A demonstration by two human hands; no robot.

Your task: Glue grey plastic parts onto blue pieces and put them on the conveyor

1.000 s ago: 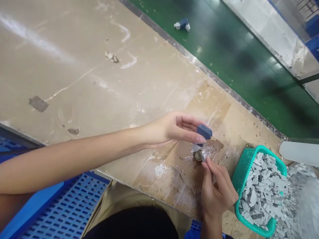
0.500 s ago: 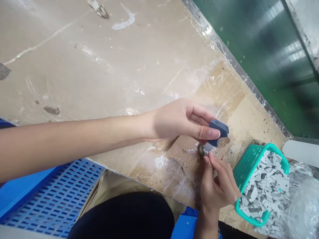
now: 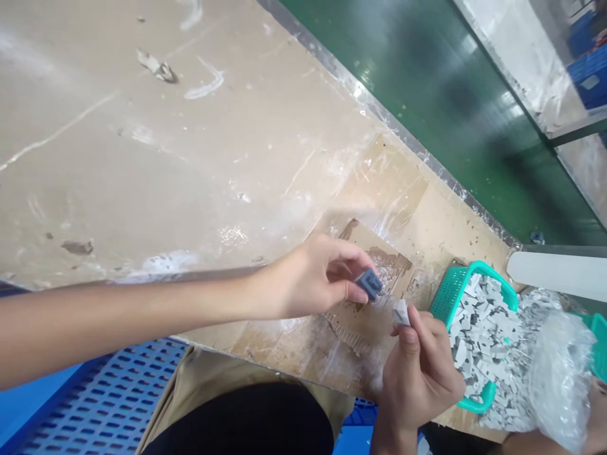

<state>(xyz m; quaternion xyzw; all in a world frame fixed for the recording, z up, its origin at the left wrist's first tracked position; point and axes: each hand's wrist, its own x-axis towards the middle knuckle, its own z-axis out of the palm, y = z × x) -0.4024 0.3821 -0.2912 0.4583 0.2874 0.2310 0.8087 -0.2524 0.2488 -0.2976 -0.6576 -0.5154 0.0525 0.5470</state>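
One dark blue-grey block [image 3: 368, 285]: looks small and squared, with a recessed shape on one face; sits pinched between thumb and fingers of the left hand [image 3: 315, 275], above the torn cardboard [image 3: 348, 321]. One pale grey piece [image 3: 401, 313]: looks small and angular; sits gripped in thumb and forefinger of the right hand [image 3: 422, 370], apart from the block. Beside that hand, one green basket [image 3: 446, 294] of grey pieces [image 3: 484, 328], too many to count.

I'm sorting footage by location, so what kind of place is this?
Probably a factory or workshop bench for small parts: a teal basket heaped with little grey pieces, a scuffed, stained worktop, and a green strip running beyond its edge.
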